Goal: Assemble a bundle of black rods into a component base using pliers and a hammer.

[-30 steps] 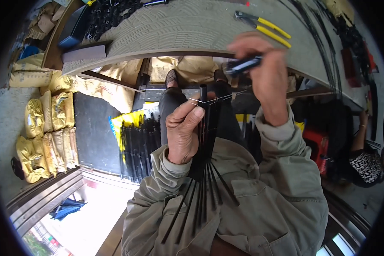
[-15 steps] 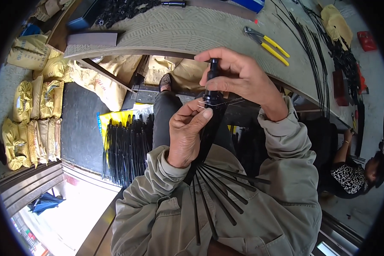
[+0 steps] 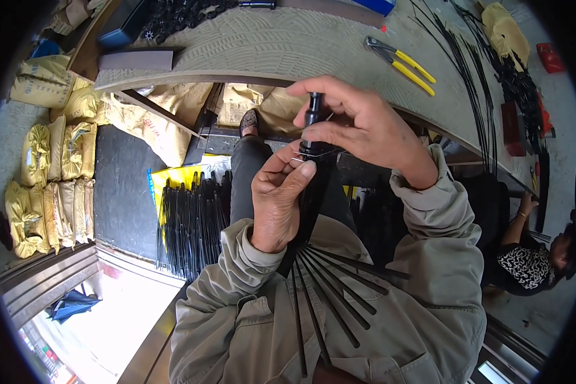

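Note:
A black umbrella frame stands upright in front of me, its thin black ribs fanning out over my lap. My right hand is closed around the black plastic runner at its top, thumb on the near side and index finger raised past the tip. Just below, my left hand grips the bundled rib ends, thumb and fingers pinching beside a thin metal wire that crosses under the runner. The fingers hide part of the wire and the joint.
Yellow-handled pliers lie on the workbench ahead, with long black rods to their right. More black frames stand at my left. Stuffed sacks line the far left. Another person sits at right.
My right hand has shifted slightly left with the runner's top. The wire ends that stuck out to the right now sit closer to the bundle. The ribs have swung slightly.

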The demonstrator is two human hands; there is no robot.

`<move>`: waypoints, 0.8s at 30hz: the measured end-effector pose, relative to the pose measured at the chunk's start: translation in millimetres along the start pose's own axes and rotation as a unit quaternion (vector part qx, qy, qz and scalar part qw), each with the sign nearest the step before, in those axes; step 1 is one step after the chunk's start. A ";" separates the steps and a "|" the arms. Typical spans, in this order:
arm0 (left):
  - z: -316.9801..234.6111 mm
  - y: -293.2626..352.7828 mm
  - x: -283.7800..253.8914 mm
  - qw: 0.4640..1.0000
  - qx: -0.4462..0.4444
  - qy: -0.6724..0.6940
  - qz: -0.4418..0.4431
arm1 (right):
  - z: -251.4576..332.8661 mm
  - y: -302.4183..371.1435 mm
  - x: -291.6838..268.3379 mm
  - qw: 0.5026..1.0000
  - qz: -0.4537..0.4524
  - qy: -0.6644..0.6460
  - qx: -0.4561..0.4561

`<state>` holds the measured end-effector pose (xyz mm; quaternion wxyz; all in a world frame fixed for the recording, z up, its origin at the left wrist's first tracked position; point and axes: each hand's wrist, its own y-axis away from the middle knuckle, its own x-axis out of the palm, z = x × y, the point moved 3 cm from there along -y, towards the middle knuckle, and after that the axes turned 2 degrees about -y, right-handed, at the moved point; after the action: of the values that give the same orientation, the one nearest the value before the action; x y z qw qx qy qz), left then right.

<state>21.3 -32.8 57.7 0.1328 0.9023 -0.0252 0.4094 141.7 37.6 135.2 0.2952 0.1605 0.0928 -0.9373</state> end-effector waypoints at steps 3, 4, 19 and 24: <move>0.9 0.8 -3.3 0.999 0.039 0.007 0.020 | -4.1 0.3 -2.8 0.999 0.007 -0.024 -0.020; 1.4 1.1 -2.6 0.999 0.038 0.007 0.022 | -6.2 -0.3 -4.4 0.997 0.011 -0.065 -0.045; -3.5 -2.3 -10.7 0.999 0.025 0.013 0.029 | -44.8 45.0 69.0 0.911 -0.391 -0.124 -0.050; -7.7 -2.4 -23.2 0.999 0.033 0.012 0.011 | -63.8 37.8 97.3 0.836 -0.356 -0.416 0.036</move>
<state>0.6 -29.9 44.7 0.0989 0.9010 -0.0202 0.4220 104.1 -26.7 38.1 -0.0539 -0.2779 -0.0222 -0.9588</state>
